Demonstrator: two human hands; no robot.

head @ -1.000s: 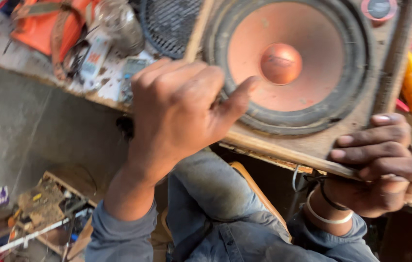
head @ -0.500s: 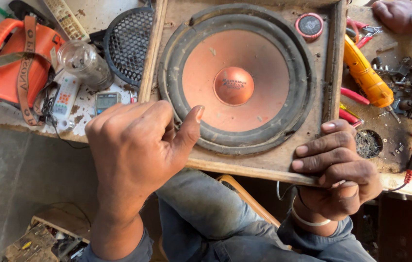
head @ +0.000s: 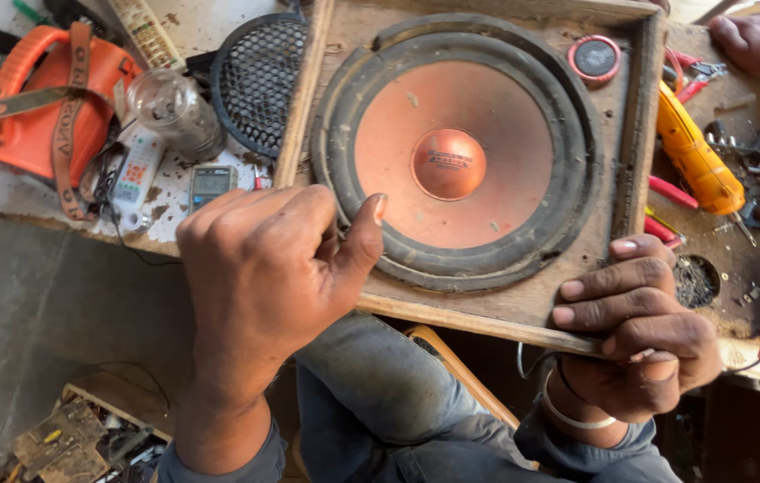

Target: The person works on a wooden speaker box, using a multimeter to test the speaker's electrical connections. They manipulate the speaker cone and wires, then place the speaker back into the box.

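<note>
Desk: cluttered, pale top. Wooden speaker panel overhangs its near edge, orange cone facing up. Left hand curled into a loose fist at the panel's near-left corner, thumb against the black surround (nothing visibly gripped). Right hand clasps the near-right edge. Yellow screwdriver lies just right.

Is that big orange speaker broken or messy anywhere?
The speaker looks worn: its black rubber ring is dusty and scuffed, and pale specks dot the orange cone. The wooden box around it is rough and chipped. Its round mesh cover lies off, on the bench beside it.
</note>
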